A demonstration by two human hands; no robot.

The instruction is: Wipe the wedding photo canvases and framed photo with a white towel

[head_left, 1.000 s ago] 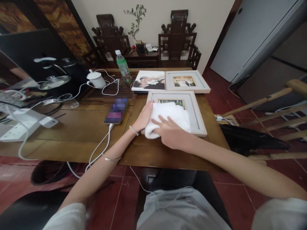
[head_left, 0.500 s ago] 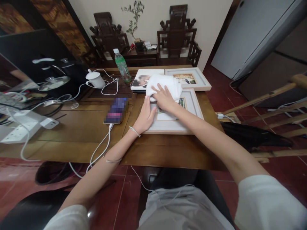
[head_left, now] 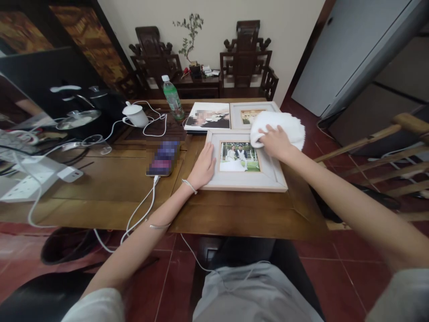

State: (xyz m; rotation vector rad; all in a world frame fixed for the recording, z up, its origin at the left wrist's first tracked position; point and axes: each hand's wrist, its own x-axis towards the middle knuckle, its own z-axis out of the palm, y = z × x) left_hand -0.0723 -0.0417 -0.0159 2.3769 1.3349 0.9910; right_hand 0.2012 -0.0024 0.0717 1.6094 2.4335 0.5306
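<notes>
A pale picture frame [head_left: 246, 182] with a photo of two people lies flat on the wooden table in front of me. My left hand [head_left: 203, 167] rests along its left edge, fingers stretched out and steadying the side. In my right hand [head_left: 276, 142] is a folded white cloth [head_left: 281, 123], pressed onto the frame's upper right corner. The cloth hides that corner and part of a second frame [head_left: 237, 109] behind it. Left of that second frame lies a photo panel [head_left: 219, 118] on a dark item.
A phone [head_left: 164, 158] on a charging cable lies left of the frame. Farther left are a green-labelled bottle [head_left: 173, 99], a lidded white cup [head_left: 136, 115], a power strip [head_left: 31, 179] and a pot [head_left: 78, 120]. A wooden chair [head_left: 378, 147] stands at the right.
My right hand has moved the cloth rightward, from the frame's upper left to its upper right corner, uncovering the photo. My left hand stays at the left edge.
</notes>
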